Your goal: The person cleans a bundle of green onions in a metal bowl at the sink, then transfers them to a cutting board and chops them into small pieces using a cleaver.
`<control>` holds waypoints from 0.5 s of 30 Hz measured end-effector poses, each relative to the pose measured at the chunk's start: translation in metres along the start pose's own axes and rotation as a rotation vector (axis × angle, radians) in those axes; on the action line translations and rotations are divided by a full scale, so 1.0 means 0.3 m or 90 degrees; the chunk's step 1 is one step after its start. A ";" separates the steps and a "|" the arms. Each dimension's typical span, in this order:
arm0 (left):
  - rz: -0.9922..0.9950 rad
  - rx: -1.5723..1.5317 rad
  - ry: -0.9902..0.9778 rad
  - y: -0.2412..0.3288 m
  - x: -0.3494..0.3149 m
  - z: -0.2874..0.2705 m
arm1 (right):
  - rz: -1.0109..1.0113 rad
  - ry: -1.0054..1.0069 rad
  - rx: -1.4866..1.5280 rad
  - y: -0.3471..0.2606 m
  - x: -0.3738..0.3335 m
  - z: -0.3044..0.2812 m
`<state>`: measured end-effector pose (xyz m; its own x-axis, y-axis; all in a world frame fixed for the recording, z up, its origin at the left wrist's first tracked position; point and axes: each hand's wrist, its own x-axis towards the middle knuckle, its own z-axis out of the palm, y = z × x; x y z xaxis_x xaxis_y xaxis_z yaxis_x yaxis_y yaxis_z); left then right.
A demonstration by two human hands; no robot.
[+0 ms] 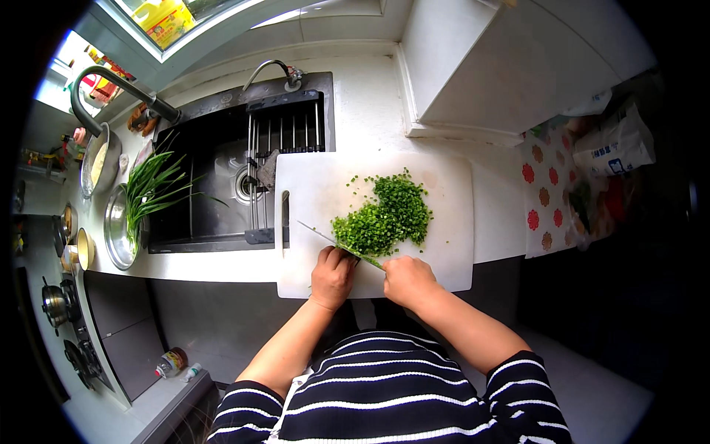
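Observation:
A white cutting board (447, 255) lies across the counter and overlaps the sink's right edge. On it is a heap of finely chopped green chives (392, 211), with stray bits scattered around. My right hand (409, 282) is closed round the handle of a knife (318, 234), whose blade slants toward the upper left, bits of green clinging to it. Close against the near side of the blade, my left hand (333, 277) has its fingers curled down onto the board. Whatever those fingers hold is hidden.
Left of the board is a dark sink (214, 214) with a rack and faucet (111, 74). Long green chives (151, 189) stick out of a metal bowl (118, 233). To the right, a flowered cloth (543, 196) and a white plastic bag (615, 144) sit beside the counter.

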<state>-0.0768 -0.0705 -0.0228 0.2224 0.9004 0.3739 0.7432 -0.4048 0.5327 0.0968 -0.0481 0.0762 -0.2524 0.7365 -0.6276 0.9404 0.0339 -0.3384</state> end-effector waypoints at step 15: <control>0.010 -0.005 0.009 -0.009 -0.010 0.010 | 0.023 0.007 0.008 -0.057 0.131 0.034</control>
<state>-0.0776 -0.0717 -0.0279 0.2248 0.8916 0.3930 0.7350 -0.4200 0.5323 0.0684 -0.0267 0.0501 -0.2162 0.7449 -0.6311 0.9458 -0.0007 -0.3249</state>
